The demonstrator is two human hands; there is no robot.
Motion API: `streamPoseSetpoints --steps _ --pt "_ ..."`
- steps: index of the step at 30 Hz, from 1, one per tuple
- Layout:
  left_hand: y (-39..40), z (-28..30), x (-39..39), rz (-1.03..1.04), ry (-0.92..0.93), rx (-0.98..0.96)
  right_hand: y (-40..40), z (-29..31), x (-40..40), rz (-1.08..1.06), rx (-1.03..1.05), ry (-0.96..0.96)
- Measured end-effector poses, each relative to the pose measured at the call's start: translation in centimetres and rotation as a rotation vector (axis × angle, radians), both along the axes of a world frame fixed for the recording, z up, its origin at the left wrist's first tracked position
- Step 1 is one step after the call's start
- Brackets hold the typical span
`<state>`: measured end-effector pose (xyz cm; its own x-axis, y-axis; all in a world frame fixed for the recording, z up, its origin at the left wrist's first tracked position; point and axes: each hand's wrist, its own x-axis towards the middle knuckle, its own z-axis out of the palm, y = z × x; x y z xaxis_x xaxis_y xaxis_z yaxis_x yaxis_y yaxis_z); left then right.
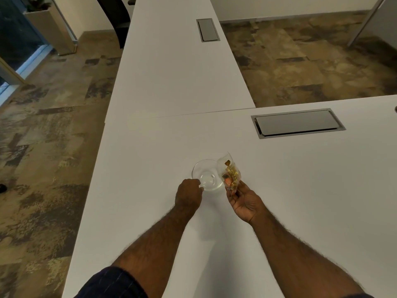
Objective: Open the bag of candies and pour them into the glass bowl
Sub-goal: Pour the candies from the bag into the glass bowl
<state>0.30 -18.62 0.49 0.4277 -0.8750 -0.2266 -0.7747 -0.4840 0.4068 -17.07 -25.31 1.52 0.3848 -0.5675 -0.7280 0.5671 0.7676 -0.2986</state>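
A: Starting nearest, what are the hands doing?

B: The right hand (pixel 245 203) is pinching the lower end of the clear candy bag (pixel 228 173) between thumb and fingers, holding it up off the white table (pixel 300 190) so its top is leaning over the right side of the bowl. The left hand (pixel 189 193) is curling its fingers against the near rim of the glass bowl (pixel 206 175), apparently steadying it; I cannot tell whether it is truly gripping the rim or only touching it.

A: How is the bag likely to be handling?

B: It is looking light, thin and crinkly, with gold-wrapped candies bunching low inside. I'd judge the film to be slippery and floppy, so pinching it at a bottom corner is suiting the pour. Whether the top is open, I cannot make out.

A: And the bowl?

B: It is sitting empty on the table, small and breakable, likely to be sliding if bumped. Farther back, a grey cable hatch (pixel 297 123) is lying flush in the tabletop, well apart.
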Motion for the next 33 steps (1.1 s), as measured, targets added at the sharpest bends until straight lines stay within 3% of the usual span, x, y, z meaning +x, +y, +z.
streamPoseSetpoints --steps 11,19,33 --pt "-0.2 -0.1 0.0 0.04 0.015 -0.051 -1.4 0.6 1.6 0.107 -0.207 0.362" --pt "-0.2 0.1 0.2 0.068 0.056 -0.047 -2.7 2.3 4.7 0.36 -0.536 0.89" --pt "-0.5 0.6 0.2 0.074 0.054 -0.052 -3.5 7.3 7.0 0.363 -0.646 0.925"
